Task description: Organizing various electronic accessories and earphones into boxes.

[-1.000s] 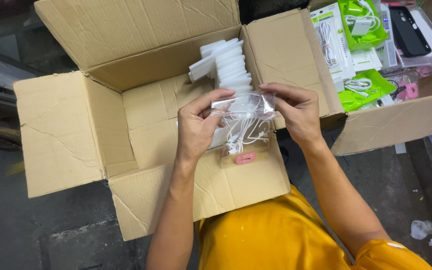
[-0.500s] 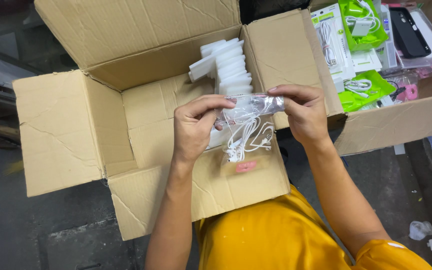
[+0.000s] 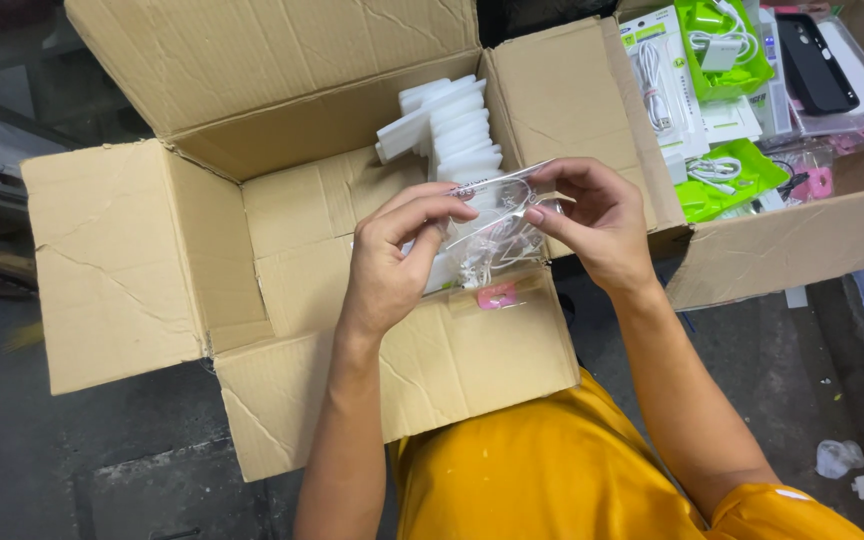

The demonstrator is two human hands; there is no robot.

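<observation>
A small clear plastic bag [image 3: 492,235] was held up over the open cardboard box [image 3: 282,240], near its right wall. The bag was thin, glossy and crinkled, with a white coiled cable showing through it and a pink tab [image 3: 497,294] at its lower end. The left hand [image 3: 392,260] pinched the bag's upper left edge, fingers curled narrow around the film. The right hand [image 3: 592,220] gripped the upper right edge between thumb and fingertips, so the top of the bag was stretched between both hands.

The box was plain brown corrugated board, creased and scuffed, all four flaps folded outward. At its far right stood a stack of white foam pieces [image 3: 447,130], flat, matte and unevenly fanned; the lower part of the stack was hidden behind the bag and hands. To the right sat a second cardboard box [image 3: 802,240], cut off by the frame edge, holding bright green and white packaged cables [image 3: 722,180] and a dark phone-shaped item [image 3: 812,60], possibly a case. Exactly what the bag held besides the cable was hard to make out through the glare.
</observation>
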